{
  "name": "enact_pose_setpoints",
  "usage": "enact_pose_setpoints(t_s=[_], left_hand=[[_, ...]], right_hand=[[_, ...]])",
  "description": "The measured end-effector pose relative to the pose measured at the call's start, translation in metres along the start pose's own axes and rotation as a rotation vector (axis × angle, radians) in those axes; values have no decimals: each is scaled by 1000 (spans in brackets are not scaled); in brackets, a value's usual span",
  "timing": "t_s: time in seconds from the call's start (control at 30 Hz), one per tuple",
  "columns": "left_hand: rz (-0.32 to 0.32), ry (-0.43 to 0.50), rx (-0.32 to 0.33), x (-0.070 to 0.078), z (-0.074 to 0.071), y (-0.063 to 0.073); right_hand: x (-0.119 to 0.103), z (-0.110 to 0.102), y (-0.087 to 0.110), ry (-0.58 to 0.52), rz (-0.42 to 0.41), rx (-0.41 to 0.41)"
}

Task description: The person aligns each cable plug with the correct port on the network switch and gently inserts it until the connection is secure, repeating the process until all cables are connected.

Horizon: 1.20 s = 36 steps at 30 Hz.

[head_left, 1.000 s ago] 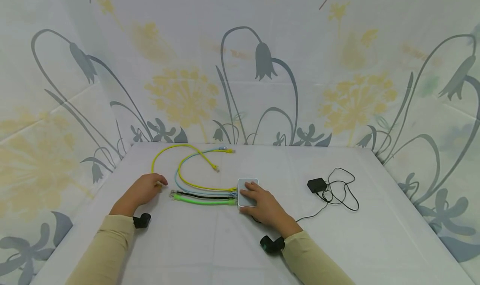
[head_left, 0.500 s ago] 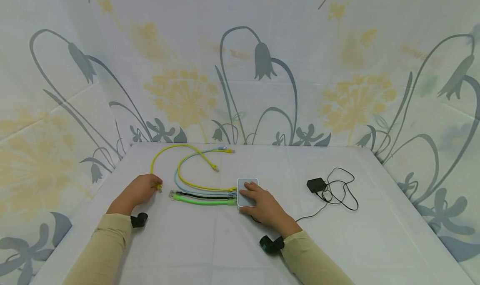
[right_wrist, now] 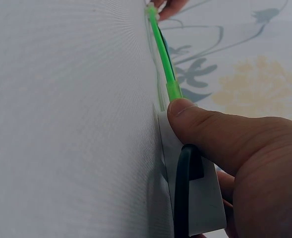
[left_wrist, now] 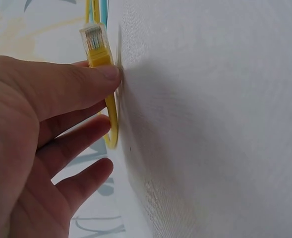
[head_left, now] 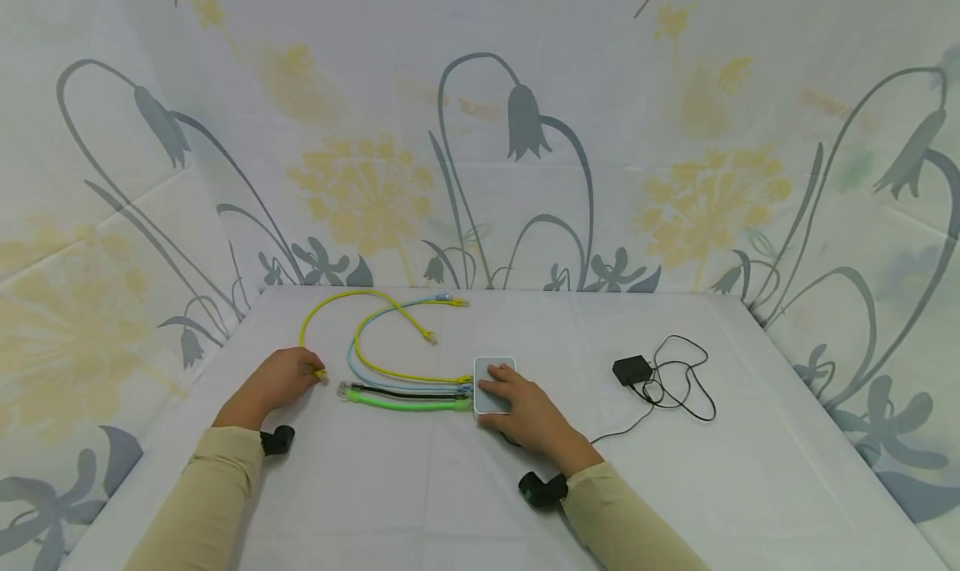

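Note:
In the head view my left hand (head_left: 276,379) is low over the left of the table, pinching one end of a yellow Ethernet cable (head_left: 367,292). Its clear plug (left_wrist: 97,42) sticks out past thumb and index in the left wrist view; the other fingers are spread. That cable arcs away to a free plug near the back. My right hand (head_left: 528,408) holds a small white network switch (head_left: 491,401), fingers over its top, thumb along its near side. Green (head_left: 408,406), black (head_left: 405,394), light blue (head_left: 375,379) and yellow (head_left: 420,378) cables run left from it.
A black power adapter (head_left: 632,371) lies to the right with its thin cord (head_left: 693,388) in loose loops, leading back under the right hand. The white-covered table (head_left: 420,488) meets a flower-patterned cloth backdrop (head_left: 480,221) at the rear.
My left hand shifted slightly left and its fingers turned, bringing the yellow plug into sight at the fingertips. The right hand and the switch stay put.

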<state>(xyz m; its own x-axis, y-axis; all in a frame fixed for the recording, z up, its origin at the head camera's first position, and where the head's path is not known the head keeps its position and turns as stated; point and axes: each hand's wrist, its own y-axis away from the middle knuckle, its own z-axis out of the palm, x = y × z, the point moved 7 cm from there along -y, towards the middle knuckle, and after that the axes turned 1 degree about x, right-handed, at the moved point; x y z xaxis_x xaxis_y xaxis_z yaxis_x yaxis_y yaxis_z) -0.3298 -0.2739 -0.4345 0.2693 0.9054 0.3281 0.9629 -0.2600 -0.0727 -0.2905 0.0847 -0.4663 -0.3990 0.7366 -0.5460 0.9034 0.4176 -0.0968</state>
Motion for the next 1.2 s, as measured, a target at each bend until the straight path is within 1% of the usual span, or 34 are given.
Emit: enact_pose_setpoints(t_s=[0.07,0.2,0.5,1.0,1.1,1.2], left_hand=[[-15,17,-6,0,1,0],[-22,23,-9,3,2,-1],[31,37,10,13,5,-8],[21,112,12,29,14,-20],[29,126,22,33,15,-22],[53,135,35,38,16,-25]], right_hand=[[0,0,0,4,3,-5],[0,1,0,3,4,-8],[0,0,1,-13,13,-5],[-1,-2,0,-18,4,-5],[-1,-1,0,-13,3,-10],[-1,-1,1,-12,-2,-9]])
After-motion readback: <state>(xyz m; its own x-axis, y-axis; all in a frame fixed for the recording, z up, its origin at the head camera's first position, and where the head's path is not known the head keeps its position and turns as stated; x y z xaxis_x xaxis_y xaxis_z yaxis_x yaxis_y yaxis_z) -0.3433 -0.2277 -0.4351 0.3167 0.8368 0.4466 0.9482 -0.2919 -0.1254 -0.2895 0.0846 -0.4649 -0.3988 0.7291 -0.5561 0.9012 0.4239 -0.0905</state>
